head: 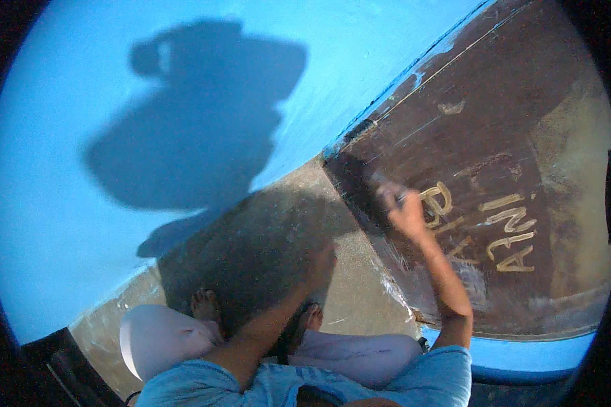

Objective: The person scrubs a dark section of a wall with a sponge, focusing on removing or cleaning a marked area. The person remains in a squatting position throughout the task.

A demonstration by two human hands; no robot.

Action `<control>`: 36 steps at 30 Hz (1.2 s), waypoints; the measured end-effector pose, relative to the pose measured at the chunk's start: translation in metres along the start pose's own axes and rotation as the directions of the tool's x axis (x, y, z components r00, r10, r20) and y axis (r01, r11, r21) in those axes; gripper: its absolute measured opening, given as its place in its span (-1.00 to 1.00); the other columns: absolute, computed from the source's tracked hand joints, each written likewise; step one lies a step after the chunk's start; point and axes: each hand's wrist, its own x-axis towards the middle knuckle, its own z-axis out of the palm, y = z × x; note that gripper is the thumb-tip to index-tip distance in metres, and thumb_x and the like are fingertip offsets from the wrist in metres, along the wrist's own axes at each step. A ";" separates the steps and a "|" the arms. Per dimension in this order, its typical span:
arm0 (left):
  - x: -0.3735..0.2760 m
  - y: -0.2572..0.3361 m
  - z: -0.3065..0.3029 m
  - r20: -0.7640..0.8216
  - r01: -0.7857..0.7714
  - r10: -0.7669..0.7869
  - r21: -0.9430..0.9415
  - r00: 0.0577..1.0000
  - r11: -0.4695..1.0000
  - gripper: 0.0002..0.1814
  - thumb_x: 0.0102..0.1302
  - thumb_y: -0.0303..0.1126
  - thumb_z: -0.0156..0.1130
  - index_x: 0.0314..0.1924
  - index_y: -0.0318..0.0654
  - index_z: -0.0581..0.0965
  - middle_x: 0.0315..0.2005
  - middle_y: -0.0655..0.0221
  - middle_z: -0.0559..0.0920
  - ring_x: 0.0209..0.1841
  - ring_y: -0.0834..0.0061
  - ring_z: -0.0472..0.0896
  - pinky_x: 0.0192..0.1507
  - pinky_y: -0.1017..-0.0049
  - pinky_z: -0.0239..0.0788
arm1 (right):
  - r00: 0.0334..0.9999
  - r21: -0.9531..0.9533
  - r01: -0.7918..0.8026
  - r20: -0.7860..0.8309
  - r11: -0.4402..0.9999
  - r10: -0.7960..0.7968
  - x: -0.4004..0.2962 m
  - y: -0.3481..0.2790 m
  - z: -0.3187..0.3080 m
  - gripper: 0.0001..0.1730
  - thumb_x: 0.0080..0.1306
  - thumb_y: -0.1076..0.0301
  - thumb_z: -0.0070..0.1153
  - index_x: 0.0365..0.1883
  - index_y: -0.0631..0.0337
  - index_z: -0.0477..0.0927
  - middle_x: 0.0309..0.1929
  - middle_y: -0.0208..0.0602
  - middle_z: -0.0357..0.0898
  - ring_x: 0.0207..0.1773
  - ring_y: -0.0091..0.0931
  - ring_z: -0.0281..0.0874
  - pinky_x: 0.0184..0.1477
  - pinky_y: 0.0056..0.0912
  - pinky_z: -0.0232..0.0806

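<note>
My right hand (405, 206) is raised against a brown, scuffed panel (489, 122), its fingers closed round a small pale object (382, 179), blurred and too unclear to name. Yellowish painted lettering (514, 231) marks the panel just right of that hand, with fainter strokes near it. In the shade between my knees and the blue wall (336, 66), my left hand (328, 257) reaches forward over the grey floor (359, 285). It is dim and blurred, so its fingers cannot be made out.
My bare feet (206, 305) rest on the floor below the wall. A dark shadow falls over the wall and floor. Blue paint edges the panel's top, and a blue band (529, 351) runs beneath it. A black object (76, 366) lies at lower left.
</note>
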 end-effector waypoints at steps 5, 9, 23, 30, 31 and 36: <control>-0.095 0.014 0.033 0.403 -0.213 0.354 -0.353 0.844 0.911 -0.50 0.11 -0.48 0.22 0.12 -0.19 0.48 0.07 0.14 0.52 0.16 0.08 0.45 0.25 0.10 0.22 | 0.741 -0.694 0.368 -0.184 0.619 -0.646 0.072 -0.061 -0.106 -0.48 0.33 0.48 0.06 0.27 -0.03 0.50 0.40 -0.29 0.35 0.21 -0.22 0.47 0.10 -0.20 0.27; -0.165 -0.048 0.078 0.391 -0.438 0.580 -0.395 0.715 0.807 -0.40 0.06 -0.42 0.23 0.18 -0.24 0.45 0.16 0.10 0.46 0.26 0.08 0.35 0.31 0.11 0.15 | 0.701 -0.935 0.043 -0.222 0.352 -0.677 0.120 -0.049 -0.139 -0.50 0.30 0.38 0.03 0.25 -0.03 0.52 0.28 -0.39 0.48 -0.06 -0.32 0.42 -0.03 -0.25 0.22; -0.159 -0.047 0.037 0.604 -0.321 0.336 -0.138 0.722 0.937 -0.35 0.13 -0.29 0.27 0.26 -0.26 0.40 0.25 0.13 0.38 0.35 0.08 0.24 0.42 0.18 0.02 | 0.776 -0.973 -0.029 -0.168 0.231 -0.608 0.151 -0.029 -0.131 -0.62 0.19 0.37 0.08 0.01 0.01 0.62 -0.18 -0.34 0.53 -0.07 -0.33 0.39 -0.04 -0.18 0.24; -0.153 -0.043 0.048 0.661 -0.298 0.366 -0.218 0.655 0.929 -0.35 0.14 -0.29 0.27 0.26 -0.29 0.40 0.26 0.13 0.36 0.38 0.07 0.20 0.41 0.13 0.03 | 0.809 -0.911 0.401 0.303 0.097 -0.503 0.130 0.024 -0.053 -0.78 0.18 0.35 0.07 -0.20 0.11 0.63 -0.19 -0.30 0.52 -0.04 -0.31 0.39 0.02 -0.16 0.23; -0.155 -0.044 0.044 0.697 -0.281 0.346 -0.212 0.628 0.936 -0.35 0.14 -0.29 0.26 0.25 -0.30 0.40 0.27 0.13 0.36 0.38 0.06 0.20 0.41 0.12 0.03 | 0.894 -0.939 0.290 0.197 0.184 -0.402 0.131 0.017 -0.060 -0.74 0.17 0.35 0.09 -0.17 0.11 0.65 -0.14 -0.31 0.54 -0.03 -0.32 0.40 0.02 -0.18 0.24; -0.162 -0.046 0.042 0.544 -0.275 0.338 -0.197 0.768 0.941 -0.39 0.24 -0.22 0.20 0.28 -0.27 0.39 0.30 0.12 0.39 0.41 0.05 0.21 0.43 0.09 -0.03 | 0.777 -0.976 -0.103 -0.200 0.193 -0.596 0.145 -0.055 -0.151 -0.60 0.19 0.36 0.08 0.03 0.01 0.61 -0.18 -0.29 0.55 -0.06 -0.32 0.41 -0.03 -0.17 0.22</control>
